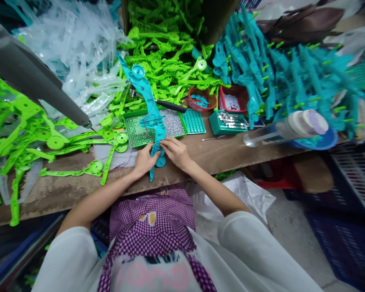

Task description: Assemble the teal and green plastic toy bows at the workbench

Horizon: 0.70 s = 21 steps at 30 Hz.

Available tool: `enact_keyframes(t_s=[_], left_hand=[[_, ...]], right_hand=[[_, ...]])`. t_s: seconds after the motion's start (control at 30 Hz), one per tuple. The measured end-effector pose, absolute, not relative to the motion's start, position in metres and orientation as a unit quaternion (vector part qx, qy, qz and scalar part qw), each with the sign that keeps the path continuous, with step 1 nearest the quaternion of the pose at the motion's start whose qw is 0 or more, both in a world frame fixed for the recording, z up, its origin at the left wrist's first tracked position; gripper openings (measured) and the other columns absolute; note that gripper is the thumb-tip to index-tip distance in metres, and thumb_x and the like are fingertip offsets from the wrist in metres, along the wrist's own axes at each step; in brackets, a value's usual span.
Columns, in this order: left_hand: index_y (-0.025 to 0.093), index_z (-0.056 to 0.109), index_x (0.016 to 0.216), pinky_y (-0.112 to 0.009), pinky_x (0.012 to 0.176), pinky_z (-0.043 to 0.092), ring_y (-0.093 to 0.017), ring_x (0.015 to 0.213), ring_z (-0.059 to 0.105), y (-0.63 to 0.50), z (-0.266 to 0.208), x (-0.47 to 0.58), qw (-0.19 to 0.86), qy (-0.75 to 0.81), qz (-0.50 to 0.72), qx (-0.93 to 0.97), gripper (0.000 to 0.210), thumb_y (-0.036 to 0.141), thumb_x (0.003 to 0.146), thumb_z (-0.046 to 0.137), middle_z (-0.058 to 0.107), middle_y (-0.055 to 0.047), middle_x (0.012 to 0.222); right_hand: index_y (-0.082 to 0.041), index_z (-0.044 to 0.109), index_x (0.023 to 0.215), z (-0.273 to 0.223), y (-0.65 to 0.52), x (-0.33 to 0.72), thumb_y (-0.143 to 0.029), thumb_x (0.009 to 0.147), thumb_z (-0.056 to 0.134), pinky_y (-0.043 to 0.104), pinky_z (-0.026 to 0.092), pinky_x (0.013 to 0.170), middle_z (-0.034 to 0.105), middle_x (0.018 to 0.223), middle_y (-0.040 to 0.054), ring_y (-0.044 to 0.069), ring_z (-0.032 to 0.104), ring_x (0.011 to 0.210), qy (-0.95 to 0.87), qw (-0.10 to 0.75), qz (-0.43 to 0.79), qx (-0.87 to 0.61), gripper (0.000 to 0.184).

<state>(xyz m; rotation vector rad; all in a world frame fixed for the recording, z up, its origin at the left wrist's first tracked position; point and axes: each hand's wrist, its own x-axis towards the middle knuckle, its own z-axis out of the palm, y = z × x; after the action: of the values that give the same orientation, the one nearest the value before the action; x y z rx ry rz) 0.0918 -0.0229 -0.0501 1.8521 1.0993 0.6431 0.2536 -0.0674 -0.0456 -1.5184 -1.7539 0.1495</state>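
A long curved blue plastic part [152,107], shaped like one half of a toy bow, stands lengthwise before me over the table edge. My left hand [145,160] is closed around its near portion. My right hand [177,152] has its fingertips pinched together against the same part from the right; whether a small piece is between them is hidden. A thin dark red wire runs along the part and down to the table. Behind it are a green perforated tray [136,129] and a heap of small silver screws [174,121].
Lime green plastic parts [167,61] are heaped behind and left, translucent ones [79,44] beyond. Red bowls [207,91], a teal box of metal discs [228,121], a screwdriver [213,138] and a bottle [280,129] sit rightward. A grey power screwdriver [48,89] hangs at left.
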Motion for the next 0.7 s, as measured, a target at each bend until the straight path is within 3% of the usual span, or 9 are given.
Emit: enact_keyframes(t_s=[0.13,0.3,0.4,0.53,0.6,0.7], left_hand=[[0.017,0.066,0.102,-0.031,0.076,0.049,-0.021,0.08,0.066,-0.023,-0.051,0.092,0.432,0.442,0.261,0.742,0.022,0.026,0.082,0.065,0.073,-0.004,0.089],[0.016,0.064,0.105,-0.031,0.076,0.05,-0.02,0.081,0.066,-0.02,-0.049,0.09,0.44,0.42,0.255,0.752,0.024,0.026,0.084,0.062,0.073,-0.005,0.094],[0.017,0.062,0.111,-0.033,0.078,0.052,-0.021,0.083,0.067,-0.019,-0.05,0.085,0.471,0.37,0.248,0.762,0.032,0.034,0.085,0.062,0.073,-0.006,0.1],[0.017,0.048,0.134,-0.037,0.092,0.053,-0.024,0.108,0.066,-0.018,-0.053,0.079,0.52,0.291,0.239,0.766,0.058,0.037,0.083,0.066,0.063,-0.013,0.13],[0.019,0.036,0.145,-0.039,0.097,0.052,-0.024,0.113,0.065,-0.019,-0.052,0.077,0.537,0.266,0.224,0.768,0.071,0.035,0.083,0.066,0.052,-0.014,0.143],[0.022,0.026,0.152,-0.041,0.098,0.051,-0.026,0.113,0.065,-0.022,-0.045,0.072,0.511,0.257,0.194,0.797,0.08,0.033,0.083,0.066,0.045,-0.015,0.15]], right_hand=[[-0.022,0.069,0.117,-0.051,-0.078,0.254,-0.03,0.097,0.048,0.038,0.057,0.095,0.069,0.115,0.0114,0.02,0.066,0.109,-0.712,0.377,0.087,-0.586,0.03],[-0.025,0.049,0.141,-0.047,-0.104,0.238,-0.03,0.096,0.048,0.05,0.051,0.102,0.054,0.14,0.0149,0.027,0.055,0.127,-0.706,0.342,0.077,-0.616,0.045],[-0.031,0.045,0.143,-0.017,-0.104,0.223,-0.032,0.095,0.051,0.052,0.046,0.108,0.049,0.142,0.0118,0.028,0.049,0.132,-0.625,0.432,0.017,-0.65,0.048],[-0.031,0.04,0.145,0.038,-0.073,0.212,-0.029,0.1,0.034,0.055,0.041,0.111,0.043,0.139,0.0102,0.027,0.042,0.137,-0.485,0.561,-0.063,-0.668,0.046],[-0.03,0.037,0.147,0.053,-0.06,0.218,-0.029,0.101,0.031,0.057,0.04,0.111,0.041,0.138,0.0097,0.028,0.04,0.138,-0.505,0.554,-0.077,-0.658,0.046],[-0.028,0.051,0.136,0.045,-0.061,0.24,-0.032,0.099,0.039,0.054,0.044,0.108,0.049,0.129,0.0099,0.026,0.049,0.129,-0.534,0.516,-0.083,-0.665,0.039]])
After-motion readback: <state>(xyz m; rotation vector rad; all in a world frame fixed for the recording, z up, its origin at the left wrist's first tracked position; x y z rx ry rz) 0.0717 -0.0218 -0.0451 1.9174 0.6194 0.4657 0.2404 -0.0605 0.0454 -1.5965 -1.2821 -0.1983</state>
